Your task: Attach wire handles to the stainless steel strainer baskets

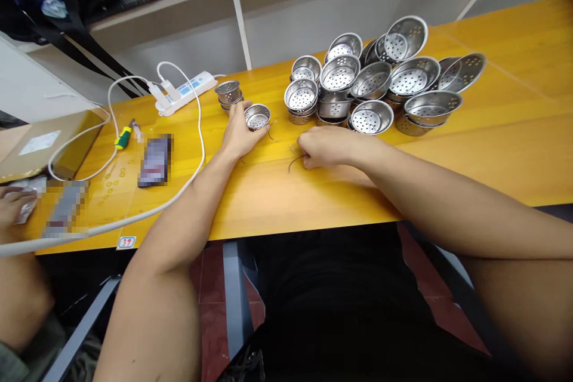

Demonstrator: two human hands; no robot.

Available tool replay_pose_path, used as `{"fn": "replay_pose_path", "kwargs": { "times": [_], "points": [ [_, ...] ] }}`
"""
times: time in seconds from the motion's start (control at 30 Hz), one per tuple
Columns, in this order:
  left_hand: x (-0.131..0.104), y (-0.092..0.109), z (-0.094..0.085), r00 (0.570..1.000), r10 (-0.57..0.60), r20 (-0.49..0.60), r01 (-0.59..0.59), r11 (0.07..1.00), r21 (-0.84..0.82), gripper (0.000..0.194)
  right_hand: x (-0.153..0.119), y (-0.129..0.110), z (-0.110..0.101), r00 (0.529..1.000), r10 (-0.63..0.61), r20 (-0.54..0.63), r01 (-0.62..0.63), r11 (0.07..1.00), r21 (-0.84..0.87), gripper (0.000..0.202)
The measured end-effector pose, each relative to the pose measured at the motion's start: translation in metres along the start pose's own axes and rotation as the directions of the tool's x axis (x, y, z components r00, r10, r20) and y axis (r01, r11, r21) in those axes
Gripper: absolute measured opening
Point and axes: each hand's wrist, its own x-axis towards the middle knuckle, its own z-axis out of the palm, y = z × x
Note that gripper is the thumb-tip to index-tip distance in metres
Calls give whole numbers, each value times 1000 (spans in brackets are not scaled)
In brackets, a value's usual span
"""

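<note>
My left hand (242,134) has its fingers around a small perforated metal cup (257,117), with the thumb along its near side. A thin curved wire (273,131) shows beside that thumb. Behind the hand stands a short stack of similar cups (228,92). My right hand (320,146) is closed just in front of the larger group of cups, and thin curved wire ends (293,162) stick out from its fingers to the left. Stacks of perforated metal cups (340,73) fill the table behind the right hand, several of them tilted.
On the yellow table (250,203) lie a phone (155,160), a green and yellow tool (123,138) and a white power strip (188,94). Its white cable loops past my left forearm. Another person's hand (13,206) is at the far left, near a cardboard box (54,143).
</note>
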Motion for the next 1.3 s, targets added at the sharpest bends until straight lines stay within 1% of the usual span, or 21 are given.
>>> {"fn": "replay_pose_path", "kwargs": {
  "times": [0.1, 0.23, 0.3, 0.37, 0.4, 0.43, 0.53, 0.6, 0.7, 0.73, 0.8, 0.87, 1.0, 1.07, 1.17, 1.23, 1.3],
  "points": [
    [0, -1, 0, 1000, 15, 1, -15, 1000, 3, 95, 2, 0, 4, 1000, -10, -15, 10, 1000, -8, 22],
    [1, -3, 0, 1000, 16, -5, -16, 1000, 5, 97, 4, 5, 10, 999, -27, -38, 27, 999, 20, 18],
    [2, -6, 1, 999, 21, -30, -21, 1000, -8, 101, 3, 8, 10, 996, -33, -80, 37, 998, 48, 14],
    [3, -9, 3, 998, 38, -58, -39, 999, -25, 106, 3, 11, 9, 989, -38, -144, 53, 994, 97, 4],
    [4, -10, 3, 996, 51, -71, -53, 998, -34, 108, 2, 12, 9, 983, -45, -180, 69, 989, 131, 4],
    [5, -10, 3, 994, 66, -83, -70, 997, -44, 109, 2, 14, 8, 975, -55, -217, 94, 981, 171, 10],
    [6, -9, 3, 988, 113, -108, -120, 991, -63, 107, 2, 18, 8, 936, -96, -339, 207, 929, 308, 24],
    [5, -5, 2, 985, 132, -110, -140, 988, -65, 106, 4, 20, 10, 900, -116, -420, 298, 868, 397, 23],
    [4, 2, 2, 987, 132, -94, -140, 987, -85, 107, 7, 23, 16, 836, -114, -536, 412, 776, 478, 6],
    [3, 3, 2, 988, 128, -91, -137, 986, -99, 108, 8, 24, 18, 812, -105, -574, 439, 758, 482, 7],
    [4, 5, 3, 987, 130, -96, -141, 982, -124, 107, 10, 25, 21, 770, -82, -633, 472, 741, 478, 18],
    [6, 5, 4, 981, 149, -121, -164, 978, -127, 105, 11, 26, 23, 748, -52, -662, 486, 722, 493, 26],
    [8, 3, 5, 965, 205, -163, -223, 969, -106, 98, 14, 28, 27, 717, 28, -696, 491, 690, 533, 35],
    [7, 4, 5, 965, 211, -153, -231, 965, -126, 97, 15, 28, 28, 703, 63, -708, 484, 688, 541, 40],
    [3, 8, 5, 975, 189, -117, -208, 961, -180, 103, 17, 28, 29, 694, 110, -711, 458, 695, 554, 45],
    [2, 10, 7, 979, 181, -98, -197, 961, -195, 107, 16, 28, 29, 691, 144, -708, 433, 702, 565, 45],
    [1, 13, 10, 976, 203, -84, -216, 956, -197, 112, 16, 26, 28, 686, 177, -706, 411, 706, 576, 43]
  ]
}}
